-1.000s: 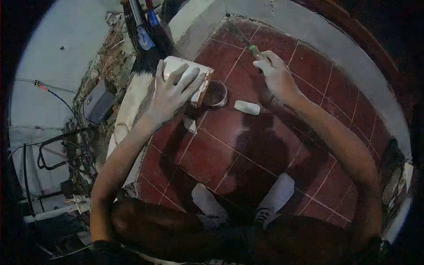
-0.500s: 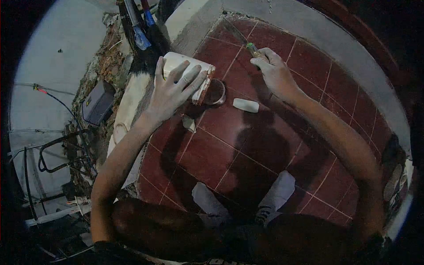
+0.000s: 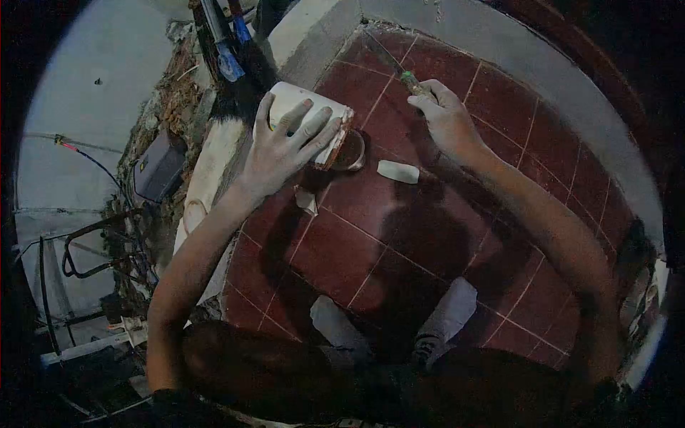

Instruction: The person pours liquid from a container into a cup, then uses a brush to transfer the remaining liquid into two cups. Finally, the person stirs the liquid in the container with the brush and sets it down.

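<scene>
Left hand [image 3: 285, 151] grasps a white container [image 3: 294, 95] near the left edge of the red-tiled floor [image 3: 339, 246], right hand [image 3: 448, 123] clasps a slim-bladed tool [image 3: 407, 76] aimed at the far corner, apparently a holding step, any next move calling for steadiness

White container [image 3: 321, 98]: passage to its right, above red tiles [image 3: 389, 107]; obstacles, dark bristles [image 3: 241, 94] at its left, round vessel [image 3: 362, 154] and white block [image 3: 398, 172] to its lower right.

You've got: two hands [image 3: 285, 153] [image 3: 451, 123], one white container [image 3: 287, 96], one handled tool [image 3: 412, 82], one round vessel [image 3: 362, 152], two feet [image 3: 330, 319] [image 3: 454, 307], one grey case [image 3: 160, 170].
</scene>
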Available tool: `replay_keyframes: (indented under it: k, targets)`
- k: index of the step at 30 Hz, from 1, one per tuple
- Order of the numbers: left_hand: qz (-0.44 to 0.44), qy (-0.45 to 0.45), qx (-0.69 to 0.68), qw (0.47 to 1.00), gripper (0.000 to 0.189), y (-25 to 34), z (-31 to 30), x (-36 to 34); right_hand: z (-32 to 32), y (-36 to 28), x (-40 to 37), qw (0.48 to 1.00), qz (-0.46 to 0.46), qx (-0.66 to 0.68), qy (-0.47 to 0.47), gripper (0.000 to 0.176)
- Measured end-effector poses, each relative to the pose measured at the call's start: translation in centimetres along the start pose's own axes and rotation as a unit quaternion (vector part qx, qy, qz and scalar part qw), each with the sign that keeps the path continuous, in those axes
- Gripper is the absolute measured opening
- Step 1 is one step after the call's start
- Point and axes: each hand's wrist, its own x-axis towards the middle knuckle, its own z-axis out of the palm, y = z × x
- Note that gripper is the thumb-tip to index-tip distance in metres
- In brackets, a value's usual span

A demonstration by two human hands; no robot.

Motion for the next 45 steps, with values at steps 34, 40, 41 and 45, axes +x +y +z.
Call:
replay_keyframes:
  k: [34,40,41,45]
  targets:
    - [-0.012,-0.015,-0.026,0.999,0.068,0.2,-0.2,-0.1,-0.5,0.8,-0.5,0.994,-0.091,-0.056,0.005,0.038]
    - [0.001,-0.011,-0.024,1.000,0.076,0.2,-0.3,0.0,-0.6,0.2,-0.5,0.999,0.017,-0.028,-0.005,0.038]
    - [-0.011,0.001,-0.044,0.999,0.065,0.4,-0.5,0.2,-0.6,0.2,-0.4,1.000,0.017,-0.016,-0.008,0.038]
    - [-0.017,-0.011,-0.059,0.998,0.068,0.4,-0.7,0.2,-0.6,0.7,-0.3,0.999,-0.004,0.032,-0.018,0.038]
